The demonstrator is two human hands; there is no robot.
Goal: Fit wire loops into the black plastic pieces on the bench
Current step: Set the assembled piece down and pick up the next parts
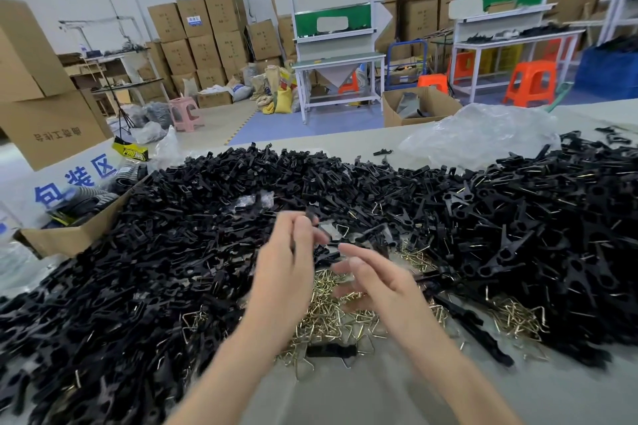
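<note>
Left hand (286, 259) pinches a matte black plastic piece (311, 216); right hand (376, 276) hangs loose above brassy triangular wire loops (331, 317)

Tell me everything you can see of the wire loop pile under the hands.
The wire loop pile is a loose tangle of brassy, triangular bent-wire loops lying on the grey bench, hemmed by black plastic pieces on both sides. One black piece lies across its near edge. The left hand and right hand hover above it; contact is unclear.
</note>
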